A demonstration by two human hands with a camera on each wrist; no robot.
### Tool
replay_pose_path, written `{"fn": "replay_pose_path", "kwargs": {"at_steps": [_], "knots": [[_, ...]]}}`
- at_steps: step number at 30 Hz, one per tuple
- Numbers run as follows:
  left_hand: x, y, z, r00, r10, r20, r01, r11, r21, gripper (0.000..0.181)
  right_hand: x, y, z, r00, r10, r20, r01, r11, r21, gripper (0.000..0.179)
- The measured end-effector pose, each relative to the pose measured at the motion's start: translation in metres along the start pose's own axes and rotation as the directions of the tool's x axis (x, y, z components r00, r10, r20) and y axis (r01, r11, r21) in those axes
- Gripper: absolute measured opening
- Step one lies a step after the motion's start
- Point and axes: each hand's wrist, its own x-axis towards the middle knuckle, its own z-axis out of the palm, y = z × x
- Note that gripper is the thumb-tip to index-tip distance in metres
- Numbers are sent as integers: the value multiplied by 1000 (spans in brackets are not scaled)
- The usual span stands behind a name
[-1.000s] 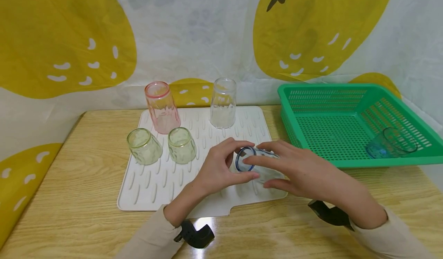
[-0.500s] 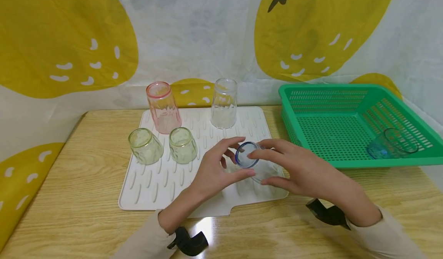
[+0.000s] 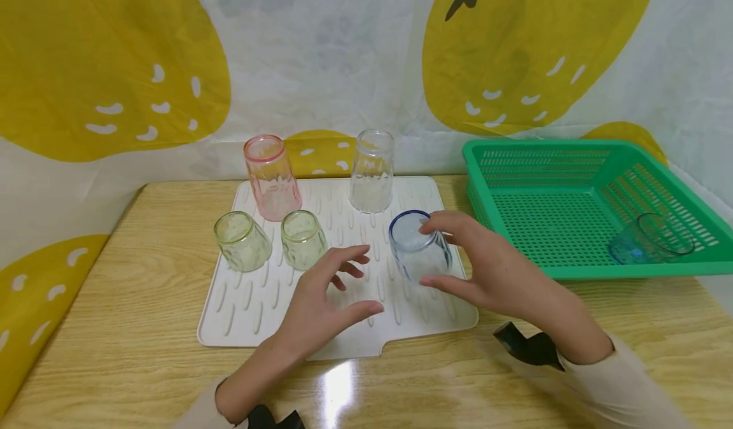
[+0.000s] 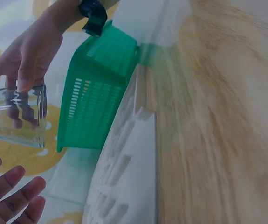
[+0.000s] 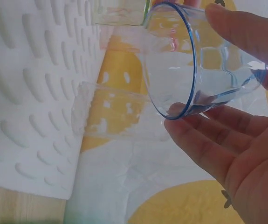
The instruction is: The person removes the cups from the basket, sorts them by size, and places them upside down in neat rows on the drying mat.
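My right hand (image 3: 498,267) holds a clear, blue-tinted drinking glass (image 3: 422,260), fingers on the far side and thumb on the near side. In the right wrist view the wide, blue-edged mouth of this glass (image 5: 203,60) faces the white ridged drying mat (image 3: 246,324), with a gap between them. Left of the glass, my left hand (image 3: 315,305) hovers over the mat with fingers spread and nothing in them. Two green glasses (image 3: 243,243) stand upside down on the mat, a pink glass (image 3: 273,184) and a clear glass (image 3: 371,174) behind them.
At the right, a green plastic basket (image 3: 478,190) stands beside the mat, with a blue glass (image 3: 625,246) lying tilted in its near right corner. Wooden table (image 3: 132,314) surrounds the mat. A patterned cloth (image 3: 321,47) hangs behind everything.
Both hands were around the glass; my left hand has let go and drawn back left. The glass has turned more upright in my right hand and moved slightly away from me.
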Motion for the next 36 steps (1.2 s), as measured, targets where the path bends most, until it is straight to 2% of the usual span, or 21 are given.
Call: {"fn": "replay_pose_path", "kwargs": {"at_steps": [6,11,15,22,29,34,36], "knots": [[-21,-2,-24,999,32,-19,-31,997,75,72,6,0,6,998,57,-32,-56,998,42,71],[-38,-6,-40,995,77,-59,-70,991,114,73,10,3,11,996,56,-68,-50,995,82,73],[-48,-8,-52,995,70,-76,-59,988,145,72,12,5,15,994,60,-87,-52,994,99,77],[-65,-14,-76,993,4,-114,18,983,183,65,16,8,22,992,82,-97,-67,987,143,78],[-76,-19,-100,983,-54,-175,86,980,181,62,21,12,28,989,55,-136,-32,986,163,75],[-86,-28,-114,960,-151,-237,208,949,238,57,27,13,31,990,50,-133,-28,985,168,73],[-89,-33,-119,953,-169,-251,236,934,267,56,29,14,32,990,57,-128,-36,986,166,73]]}}
